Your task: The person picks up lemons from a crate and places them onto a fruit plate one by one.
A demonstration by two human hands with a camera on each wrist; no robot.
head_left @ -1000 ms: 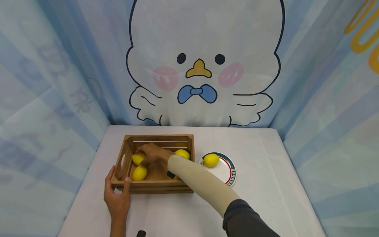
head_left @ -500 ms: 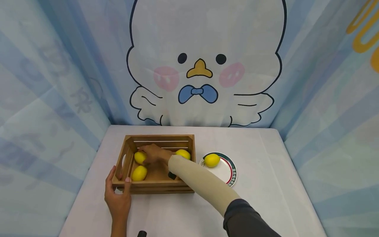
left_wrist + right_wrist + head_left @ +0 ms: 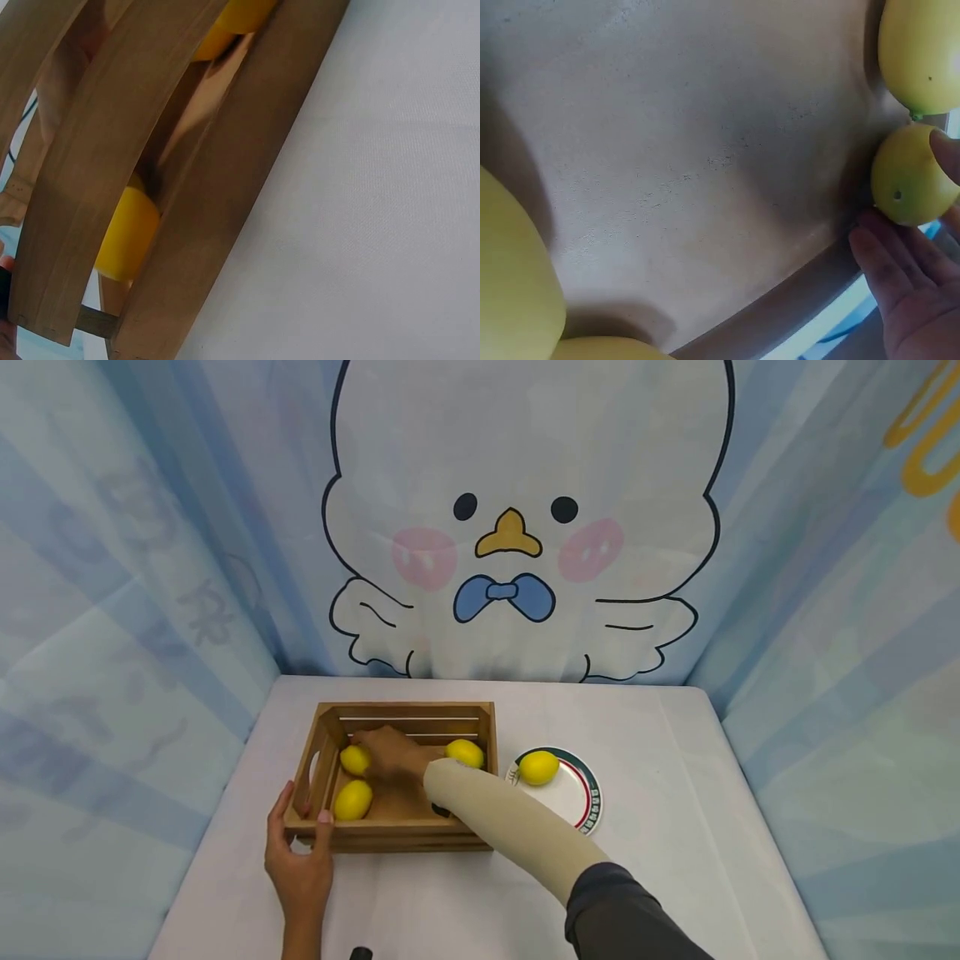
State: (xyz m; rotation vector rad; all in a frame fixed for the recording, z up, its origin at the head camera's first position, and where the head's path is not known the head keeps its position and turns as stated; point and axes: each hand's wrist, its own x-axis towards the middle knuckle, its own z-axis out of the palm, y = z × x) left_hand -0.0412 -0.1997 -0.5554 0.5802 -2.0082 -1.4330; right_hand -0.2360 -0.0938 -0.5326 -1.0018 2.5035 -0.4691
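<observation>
A slatted wooden crate (image 3: 412,837) holds several lemons. My left hand (image 3: 302,864) grips its front left corner, thumb on the front rim, fingers at the left end. Inside the crate, my right hand (image 3: 392,760) is at the back left lemon (image 3: 355,761). In the right wrist view, the thumb and fingers lie on either side of this lemon (image 3: 909,180), pinching it. A second lemon (image 3: 352,799) sits just in front of it. Another lemon (image 3: 465,752) rests at the crate's right end; the right forearm hides part of that end.
Right of the crate stands a white plate (image 3: 558,800) with a green and red rim, bearing one lemon (image 3: 538,768). White cloth covers the table (image 3: 660,860). Printed curtains (image 3: 517,635) hang behind and at both sides.
The back left lemon shifted slightly right within the crate, then stayed put. My right hand has turned and moved a little rightward. My left hand keeps its hold on the crate.
</observation>
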